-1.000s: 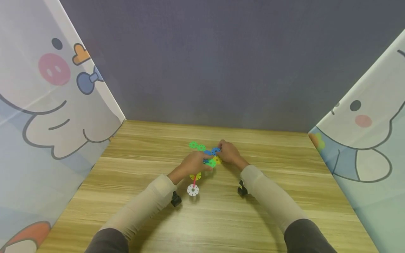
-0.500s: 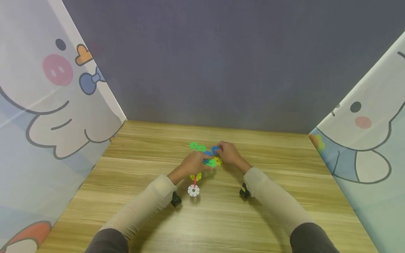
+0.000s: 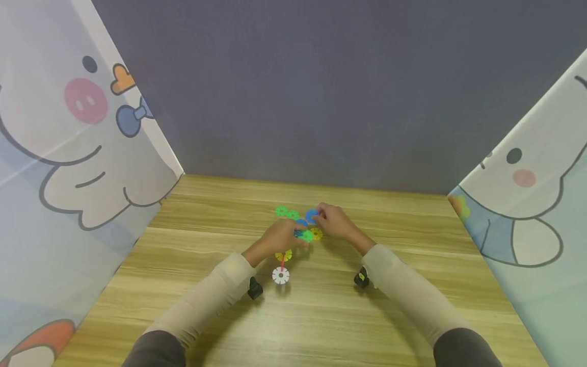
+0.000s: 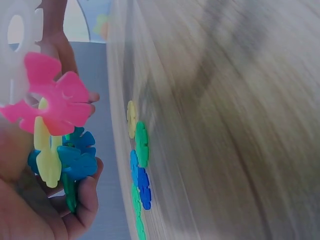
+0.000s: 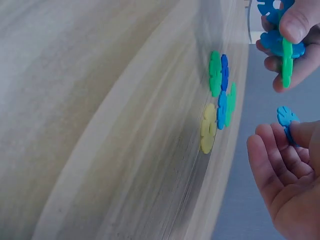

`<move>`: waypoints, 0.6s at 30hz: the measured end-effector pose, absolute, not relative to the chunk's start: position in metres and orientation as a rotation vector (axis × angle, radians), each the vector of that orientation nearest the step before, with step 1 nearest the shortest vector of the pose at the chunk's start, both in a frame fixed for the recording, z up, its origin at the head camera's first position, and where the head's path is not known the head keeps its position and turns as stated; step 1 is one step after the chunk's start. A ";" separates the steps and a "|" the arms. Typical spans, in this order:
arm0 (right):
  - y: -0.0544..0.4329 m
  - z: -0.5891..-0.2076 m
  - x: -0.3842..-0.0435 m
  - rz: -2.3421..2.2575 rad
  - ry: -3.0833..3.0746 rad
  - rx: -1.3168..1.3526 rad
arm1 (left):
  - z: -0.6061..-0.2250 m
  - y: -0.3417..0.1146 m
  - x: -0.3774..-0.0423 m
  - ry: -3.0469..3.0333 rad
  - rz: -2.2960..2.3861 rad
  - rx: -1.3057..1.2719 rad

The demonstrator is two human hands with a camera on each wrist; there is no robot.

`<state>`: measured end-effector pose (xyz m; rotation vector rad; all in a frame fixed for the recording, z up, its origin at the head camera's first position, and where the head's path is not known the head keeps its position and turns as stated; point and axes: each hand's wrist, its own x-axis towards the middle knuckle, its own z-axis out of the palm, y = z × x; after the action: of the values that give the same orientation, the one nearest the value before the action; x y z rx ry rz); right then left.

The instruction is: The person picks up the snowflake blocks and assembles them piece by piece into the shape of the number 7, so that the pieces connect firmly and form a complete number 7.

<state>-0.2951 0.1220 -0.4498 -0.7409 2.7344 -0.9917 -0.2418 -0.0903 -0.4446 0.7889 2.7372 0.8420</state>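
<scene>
A dark grey wall [image 3: 293, 92] spans the upper middle of the head view, above a pale wood-grain surface [image 3: 312, 326] that fills the lower middle. White-and-blue panels with cartoon prints stand at the left [image 3: 69, 153] and right [image 3: 527, 204] edges of the frame. Two beige sleeves [image 3: 206, 293] with dark upper parts enter from the bottom corners, a small black block [image 3: 255, 289] at each wrist.

The hands come near each other at the frame's centre. The left hand [image 3: 278, 238] grips a cluster of joined, notched plastic discs [image 4: 56, 125], seen at the left of the left wrist view; white, pink, yellow, blue and green pieces show in it, and its white disc [image 3: 276, 279] juts out below that hand in the head view. The right hand [image 3: 335, 222] pinches one notched blue plastic disc [image 5: 286, 116] between thumb and fingers, at the right of its wrist view.

Smallest are the loose discs lying flat beneath the hands: yellow [image 5: 208, 128], green [image 5: 215, 73], light blue [image 5: 221, 110] and dark blue [image 5: 224, 72], close together.
</scene>
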 end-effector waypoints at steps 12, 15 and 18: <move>0.134 -0.450 -0.285 -1.037 2.761 -0.887 | -0.443 -0.092 -0.242 2.741 0.871 0.758; 0.138 -0.449 -0.282 -1.041 2.751 -0.943 | -0.441 -0.093 -0.243 2.738 0.878 0.700; 0.140 -0.450 -0.279 -1.032 2.726 -1.000 | -0.440 -0.093 -0.244 2.744 0.889 0.639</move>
<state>-0.2790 0.1396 -0.4496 -0.9999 2.7265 -1.0324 -0.2436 -0.0934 -0.4402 0.6390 2.7440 0.8892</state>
